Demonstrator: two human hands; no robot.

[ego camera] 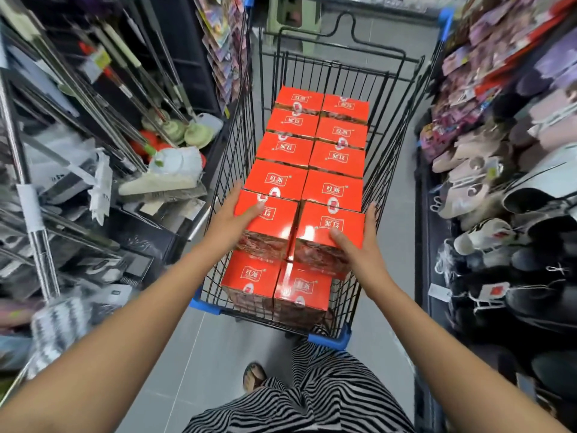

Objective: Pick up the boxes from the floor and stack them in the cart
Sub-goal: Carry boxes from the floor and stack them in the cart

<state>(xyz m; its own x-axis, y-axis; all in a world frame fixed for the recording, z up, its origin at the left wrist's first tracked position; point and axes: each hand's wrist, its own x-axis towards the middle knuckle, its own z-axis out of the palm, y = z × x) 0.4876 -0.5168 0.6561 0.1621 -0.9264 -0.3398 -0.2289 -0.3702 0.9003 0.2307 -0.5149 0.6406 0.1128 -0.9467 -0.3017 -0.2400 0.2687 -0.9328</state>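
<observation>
A black wire cart [232, 142] with blue corners stands in the aisle in front of me, filled with several red boxes in two rows. My left hand [232, 215] grips the left side of a raised red box [276, 223], thumb lying on its top. My right hand [359, 248] holds the right side of the red box beside it [321, 228], thumb on top and fingers along its outer face. These two boxes touch each other and sit above two lower red boxes [249, 276] at the cart's near end.
Mops and brooms [162, 170] crowd the shelf on the left, close to the cart. Slippers and shoes [480, 189] fill the racks on the right. Grey floor tiles [218, 354] lie between me and the cart, with my sandalled foot [253, 375] and striped trousers below.
</observation>
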